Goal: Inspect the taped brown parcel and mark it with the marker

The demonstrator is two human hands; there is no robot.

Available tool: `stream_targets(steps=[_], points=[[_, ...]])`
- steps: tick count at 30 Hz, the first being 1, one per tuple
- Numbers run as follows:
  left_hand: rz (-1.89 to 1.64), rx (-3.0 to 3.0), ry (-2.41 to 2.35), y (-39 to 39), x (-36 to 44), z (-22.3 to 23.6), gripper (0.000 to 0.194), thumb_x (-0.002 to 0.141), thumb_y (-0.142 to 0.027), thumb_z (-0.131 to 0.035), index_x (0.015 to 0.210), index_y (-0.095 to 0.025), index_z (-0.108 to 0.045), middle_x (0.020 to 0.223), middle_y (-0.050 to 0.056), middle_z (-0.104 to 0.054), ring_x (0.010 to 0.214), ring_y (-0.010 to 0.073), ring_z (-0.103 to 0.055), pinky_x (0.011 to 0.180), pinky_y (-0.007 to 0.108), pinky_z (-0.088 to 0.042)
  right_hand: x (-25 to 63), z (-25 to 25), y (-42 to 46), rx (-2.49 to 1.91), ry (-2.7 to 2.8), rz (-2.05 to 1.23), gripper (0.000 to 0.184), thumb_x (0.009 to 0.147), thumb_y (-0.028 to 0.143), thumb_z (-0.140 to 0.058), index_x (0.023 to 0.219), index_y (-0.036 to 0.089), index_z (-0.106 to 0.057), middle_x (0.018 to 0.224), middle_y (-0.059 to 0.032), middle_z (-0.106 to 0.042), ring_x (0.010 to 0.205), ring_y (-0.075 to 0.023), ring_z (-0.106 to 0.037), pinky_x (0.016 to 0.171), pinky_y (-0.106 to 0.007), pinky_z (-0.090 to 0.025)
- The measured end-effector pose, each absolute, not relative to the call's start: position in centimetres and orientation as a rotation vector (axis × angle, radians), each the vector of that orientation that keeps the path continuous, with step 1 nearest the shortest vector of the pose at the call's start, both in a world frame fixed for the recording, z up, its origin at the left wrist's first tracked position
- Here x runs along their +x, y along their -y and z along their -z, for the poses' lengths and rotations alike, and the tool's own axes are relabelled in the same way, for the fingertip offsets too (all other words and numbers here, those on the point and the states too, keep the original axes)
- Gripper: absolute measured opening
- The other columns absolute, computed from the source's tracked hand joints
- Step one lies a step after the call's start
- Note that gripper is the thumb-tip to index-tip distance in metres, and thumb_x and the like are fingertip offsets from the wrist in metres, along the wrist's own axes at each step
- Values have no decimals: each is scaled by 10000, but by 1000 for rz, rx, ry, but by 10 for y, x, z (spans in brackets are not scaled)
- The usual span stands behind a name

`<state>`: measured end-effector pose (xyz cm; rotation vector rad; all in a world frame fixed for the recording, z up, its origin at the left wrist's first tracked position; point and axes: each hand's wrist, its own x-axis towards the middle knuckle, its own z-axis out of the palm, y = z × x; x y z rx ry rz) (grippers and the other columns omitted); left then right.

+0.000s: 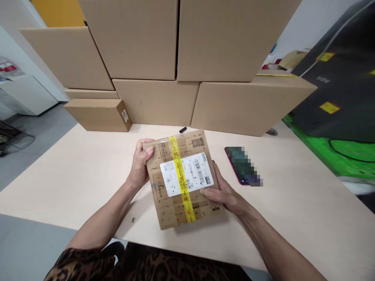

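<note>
A brown cardboard box (164,212) is held tilted above the front middle of the table, its broad face towards me. Yellow tape (175,151) with red writing runs down that face and crosses a white shipping label (199,171). My left hand (142,160) grips the box's upper left edge, thumb on the front. On the lower right side, my right hand (224,193) is closed round the edge with its thumb near the label. The fingers behind the box are mostly hidden.
Large cardboard boxes (155,101) are stacked along the table's back. A smaller flat box (99,113) stands at the back left. To the right lies a phone (238,164) with a partly pixelated screen. A small black cylinder (183,130) rests behind the held box on the pale table (293,195).
</note>
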<state>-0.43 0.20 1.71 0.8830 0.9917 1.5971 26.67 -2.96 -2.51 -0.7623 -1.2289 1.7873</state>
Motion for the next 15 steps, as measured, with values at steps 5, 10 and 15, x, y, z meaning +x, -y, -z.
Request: stream_targets(steps=[5, 10, 15], points=[[-1805, 802, -978, -12, -10, -11, 538, 701, -595, -899, 980, -228, -621, 1001, 14, -710, 998, 231, -726, 879, 356, -618, 269, 28, 26, -950, 1057, -1731, 1050, 711, 471, -985, 1614, 428, -451, 1664, -55, -584, 1544, -368, -540, 1304, -672, -360], [-1814, 805, -959, -10, 6, 7, 534, 776, -632, -861, 1015, -247, -579, 1132, 23, -709, 1121, 220, -697, 1008, 358, -572, 257, 30, 23, -983, 637, -1629, 770, 667, 520, -986, 1355, 404, -662, 1407, 2, -776, 1364, -346, -686, 1211, -617, -517], [-1697, 778, -971, -4, 13, 12, 589, 708, -580, -920, 1069, -277, -565, 1088, -15, -672, 1033, 203, -663, 864, 316, -530, 255, 31, 14, -960, 624, -1542, 538, 626, 478, -985, 1089, 300, -777, 1155, -49, -867, 1279, -398, -739, 1140, -622, -583]])
